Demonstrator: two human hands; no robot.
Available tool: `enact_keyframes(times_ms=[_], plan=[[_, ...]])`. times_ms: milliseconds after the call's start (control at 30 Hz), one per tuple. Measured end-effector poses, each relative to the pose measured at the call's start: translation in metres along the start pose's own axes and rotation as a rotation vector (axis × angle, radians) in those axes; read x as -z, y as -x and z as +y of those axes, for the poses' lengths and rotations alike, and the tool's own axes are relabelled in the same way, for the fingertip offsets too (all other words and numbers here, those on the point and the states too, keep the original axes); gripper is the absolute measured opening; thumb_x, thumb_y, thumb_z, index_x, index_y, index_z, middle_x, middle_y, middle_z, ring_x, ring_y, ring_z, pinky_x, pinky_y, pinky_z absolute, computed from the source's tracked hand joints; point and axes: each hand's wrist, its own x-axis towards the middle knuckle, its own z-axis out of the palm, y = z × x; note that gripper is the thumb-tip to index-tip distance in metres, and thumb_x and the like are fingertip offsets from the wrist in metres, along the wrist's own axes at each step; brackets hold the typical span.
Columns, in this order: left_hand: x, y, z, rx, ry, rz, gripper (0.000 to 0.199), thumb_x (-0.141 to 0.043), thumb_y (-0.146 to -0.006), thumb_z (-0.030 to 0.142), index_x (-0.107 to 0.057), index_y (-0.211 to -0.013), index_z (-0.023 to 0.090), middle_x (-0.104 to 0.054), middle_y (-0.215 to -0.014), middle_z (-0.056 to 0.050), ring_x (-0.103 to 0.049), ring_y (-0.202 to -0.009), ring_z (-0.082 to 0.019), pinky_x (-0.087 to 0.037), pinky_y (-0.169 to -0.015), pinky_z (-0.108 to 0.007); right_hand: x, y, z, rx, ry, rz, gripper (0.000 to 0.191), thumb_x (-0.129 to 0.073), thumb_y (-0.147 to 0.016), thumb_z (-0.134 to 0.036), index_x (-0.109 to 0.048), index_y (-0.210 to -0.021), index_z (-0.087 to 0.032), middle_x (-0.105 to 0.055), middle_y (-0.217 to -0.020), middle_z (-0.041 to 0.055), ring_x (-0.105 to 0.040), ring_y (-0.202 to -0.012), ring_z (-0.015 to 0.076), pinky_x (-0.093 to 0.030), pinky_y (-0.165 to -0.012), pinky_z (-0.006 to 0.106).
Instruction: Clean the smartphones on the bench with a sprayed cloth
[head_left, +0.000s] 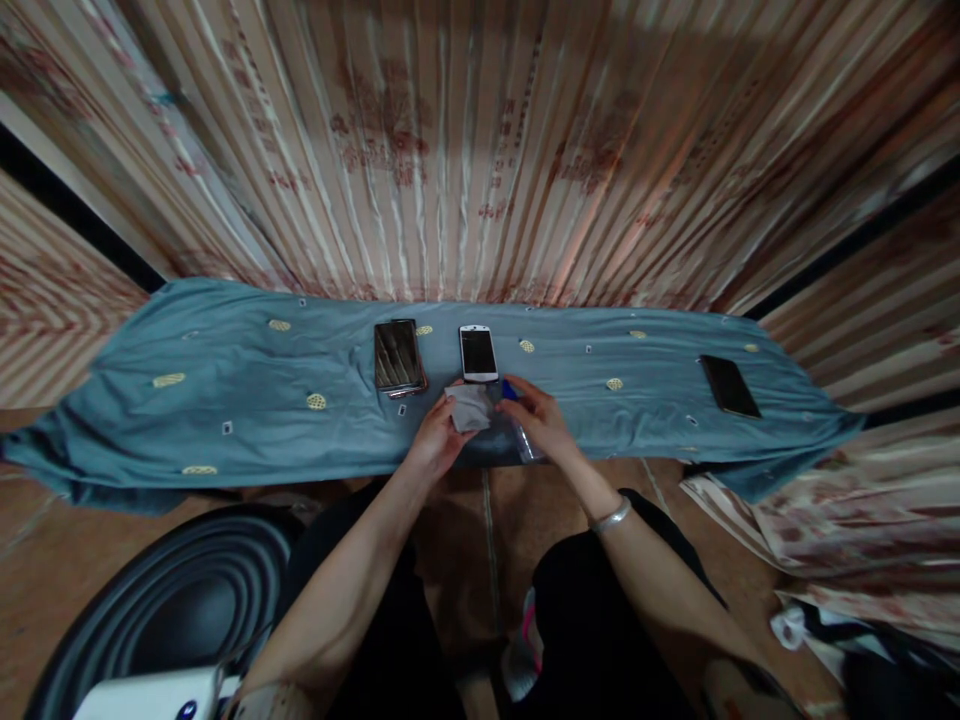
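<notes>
My left hand point(437, 440) grips a folded light-grey cloth point(470, 408) near the front edge of the blue-covered table point(570, 370). Close by on the right, my right hand point(541, 415) is closed around a small clear bottle with a blue top point(523, 438); the fingers hide part of it. Just beyond the cloth lies a white smartphone point(478, 352) with its dark screen up. To its left sits a stack of dark smartphones point(398, 356), the top one glossy.
A dark phone-like slab point(730, 386) lies toward the table's right end. Patterned curtains point(465, 150) hang behind and at both sides. Below at left are a black ringed round object point(202, 590) and a white device point(150, 697). My knees are under the front edge.
</notes>
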Motion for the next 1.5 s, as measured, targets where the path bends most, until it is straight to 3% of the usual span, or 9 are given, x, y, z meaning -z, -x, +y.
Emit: enact_keyframes(times_ms=[67,133,233,367,600,867,1500], plan=[[0.0,0.0,0.0,0.005,-0.006,0.003,0.033,-0.069,-0.075,0.02,-0.062,-0.107,0.022,-0.071,-0.094,-0.003,-0.066,-0.081,-0.017,-0.053,-0.074,-0.035,0.002,-0.003,0.0,-0.078,-0.19,0.001,0.06,-0.06,-0.081,-0.042,-0.051,-0.136,-0.021,-0.073,-0.085,0.0038,-0.067,-0.071,0.0193,-0.055,-0.065,0.032],[0.001,0.0,-0.002,0.009,-0.037,-0.021,0.036,-0.071,-0.069,0.016,-0.062,-0.103,0.022,-0.071,-0.091,-0.003,-0.066,-0.079,-0.017,-0.052,-0.074,-0.035,0.001,0.0,-0.003,-0.077,-0.216,-0.036,0.063,-0.059,-0.08,-0.043,-0.048,-0.138,-0.022,-0.072,-0.084,0.0031,-0.066,-0.066,0.0184,-0.054,-0.06,0.031],[0.001,0.001,-0.005,-0.044,-0.095,-0.052,0.039,-0.07,-0.057,0.006,-0.064,-0.093,0.019,-0.07,-0.082,-0.001,-0.064,-0.076,-0.016,-0.051,-0.074,-0.031,-0.003,0.01,-0.011,0.067,0.098,-0.067,0.056,-0.058,-0.082,-0.036,-0.053,-0.136,-0.023,-0.073,-0.094,0.0048,-0.066,-0.067,0.0182,-0.054,-0.067,0.033],[0.001,0.001,-0.011,-0.145,-0.197,-0.085,0.038,-0.063,-0.05,0.003,-0.067,-0.085,0.018,-0.068,-0.074,0.002,-0.06,-0.07,-0.013,-0.047,-0.069,-0.026,-0.007,0.021,-0.019,0.199,0.448,-0.12,0.05,-0.052,-0.086,-0.024,-0.053,-0.136,-0.025,-0.073,-0.107,0.0054,-0.068,-0.085,0.0211,-0.051,-0.082,0.035],[-0.001,0.001,-0.014,-0.132,-0.215,-0.13,0.036,-0.066,-0.047,0.005,-0.069,-0.081,0.017,-0.068,-0.071,0.002,-0.059,-0.071,-0.013,-0.045,-0.069,-0.024,-0.006,0.022,-0.025,0.267,0.5,-0.207,0.043,-0.05,-0.089,-0.019,-0.054,-0.131,-0.021,-0.072,-0.104,0.0043,-0.069,-0.086,0.0193,-0.05,-0.079,0.029],[-0.005,0.008,-0.012,-0.091,-0.201,-0.164,0.037,-0.072,-0.044,0.008,-0.069,-0.079,0.017,-0.067,-0.071,0.001,-0.058,-0.069,-0.013,-0.045,-0.07,-0.027,-0.007,0.02,-0.016,0.271,0.623,-0.187,0.044,-0.049,-0.09,-0.017,-0.05,-0.134,-0.019,-0.069,-0.119,0.0102,-0.068,-0.101,0.0231,-0.049,-0.086,0.032],[-0.006,0.014,-0.015,-0.079,-0.224,-0.188,0.034,-0.07,-0.049,0.007,-0.069,-0.081,0.017,-0.066,-0.073,0.001,-0.059,-0.071,-0.013,-0.045,-0.071,-0.027,-0.001,0.032,-0.028,0.215,0.622,-0.192,0.045,-0.051,-0.089,-0.018,-0.052,-0.135,-0.018,-0.072,-0.114,0.0097,-0.069,-0.099,0.0238,-0.049,-0.084,0.031]])
